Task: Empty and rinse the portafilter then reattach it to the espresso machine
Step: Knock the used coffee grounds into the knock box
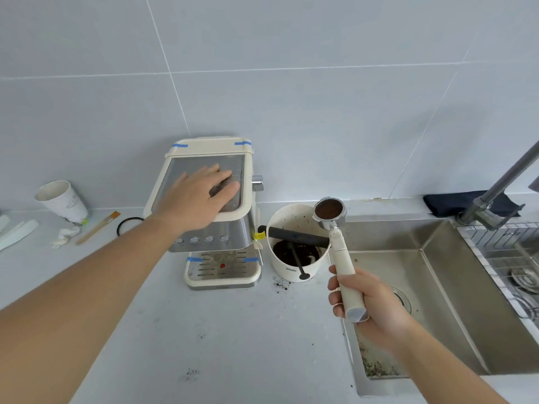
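The right hand [369,301] holds the portafilter [335,228] by its handle's near end, basket of grounds pointing away, just above the knock box [294,269]; left hand [201,196] lies flat on the espresso machine [233,228].

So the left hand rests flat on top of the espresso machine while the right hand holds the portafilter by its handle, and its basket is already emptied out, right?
Not quite. The head view shows the portafilter basket full of dark coffee grounds, not emptied. The rest stands: the left hand rests flat on the espresso machine, and the right hand holds the handle.
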Available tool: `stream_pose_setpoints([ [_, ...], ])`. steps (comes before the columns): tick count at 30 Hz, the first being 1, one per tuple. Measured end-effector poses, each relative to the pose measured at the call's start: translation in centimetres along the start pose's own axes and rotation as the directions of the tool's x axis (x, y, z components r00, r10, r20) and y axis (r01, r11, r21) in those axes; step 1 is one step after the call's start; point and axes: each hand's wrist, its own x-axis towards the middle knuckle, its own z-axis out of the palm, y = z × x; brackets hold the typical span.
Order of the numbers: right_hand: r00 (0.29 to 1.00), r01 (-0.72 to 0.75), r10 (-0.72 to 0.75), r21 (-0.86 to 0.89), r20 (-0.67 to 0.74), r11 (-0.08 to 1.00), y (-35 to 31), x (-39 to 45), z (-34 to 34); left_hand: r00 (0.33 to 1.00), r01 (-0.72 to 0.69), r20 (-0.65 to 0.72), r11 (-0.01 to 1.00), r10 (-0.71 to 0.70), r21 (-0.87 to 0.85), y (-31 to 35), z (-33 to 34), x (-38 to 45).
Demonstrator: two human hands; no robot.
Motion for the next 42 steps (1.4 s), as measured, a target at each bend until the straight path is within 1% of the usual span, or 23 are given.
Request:
stream_pose_setpoints([
  [2, 1.0, -0.012, 0.012, 0.0, -0.015, 1.0, -0.4, 0.5, -0.6, 0.999, -0.007, -0.044, 1.0, 0.007, -0.005, -0.3, 0.2, 0.1],
  [7, 0.999, -0.045, 0.044, -0.018, -0.03, 0.999, -1.1, 2.1, -1.7, 0.999, 0.014, -0.043, 0.999, -0.015, -0.043, -1.7, 1.1, 0.7],
  [11, 0.996, -0.064, 0.063, -0.003, -0.069, 0.998, -1.0, 3.1, -2.3, 0.996, 0.026, -0.082, 0.998, -0.031, -0.062, -1.5, 1.2, 0.7],
  [15, 0.993, -0.064, 0.063, -0.011, -0.103, 0.998, -0.8, 3.9, -2.7, 0.996, 0.027, -0.077, 0.997, -0.032, -0.074, -1.4, 1.1, 0.6],
  [18, 0.99, -0.065, 0.056, -0.066, -0.127, 0.996, -0.6, 4.2, -2.7, 0.996, 0.037, -0.078, 0.996, -0.043, -0.076, -1.3, 1.0, 0.6],
  [22, 0.985, -0.055, 0.013, -0.241, -0.175, 0.969, -0.3, 4.5, -2.7, 0.994, 0.041, -0.097, 0.997, -0.047, -0.071, -1.2, 0.8, 0.5],
  [26, 0.981, -0.045, -0.033, -0.391, -0.19, 0.919, -0.4, 4.9, -2.6, 0.994, 0.05, -0.098, 0.997, -0.056, -0.064, -1.0, 0.8, 0.6],
  [34, 0.971, -0.008, -0.133, -0.584, -0.199, 0.812, -0.1, 5.6, -1.9, 0.993, 0.057, -0.103, 0.997, -0.063, -0.058, -1.0, 0.8, 0.5],
  [38, 0.957, 0.042, -0.243, -0.752, -0.159, 0.658, 0.1, 6.0, -2.0, 0.992, 0.051, -0.111, 0.997, -0.058, -0.059, -0.9, 0.8, 0.4],
  [42, 0.939, 0.098, -0.33, -0.845, -0.096, 0.526, 0.0, 6.3, -2.2, 0.992, 0.052, -0.111, 0.997, -0.057, -0.055, -1.0, 0.8, 0.5],
])
